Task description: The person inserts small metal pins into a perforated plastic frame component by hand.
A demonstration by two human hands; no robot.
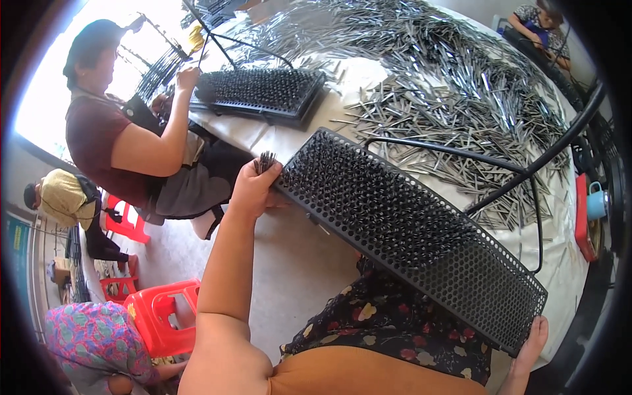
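Note:
A long black perforated tray (484,289) slants across the view over my lap, its far left end higher up in the picture. Thin dark rods (388,204) stand upright in most of its holes, while the holes toward its near right end are bare. Beside the left end, my left hand (253,187) is closed around a small bundle of thin dark rods (266,160), their tips poking up above the fingers. My right hand (534,339) grips the tray's near right corner; part of the palm is out of sight.
Loose metal rods (447,99) are heaped over a white-covered table (559,263). A second filled black tray (263,89) stands by a co-worker (125,131) at left. Black metal bars (454,158) rise beside my tray. Red stools (164,316) and other people are around.

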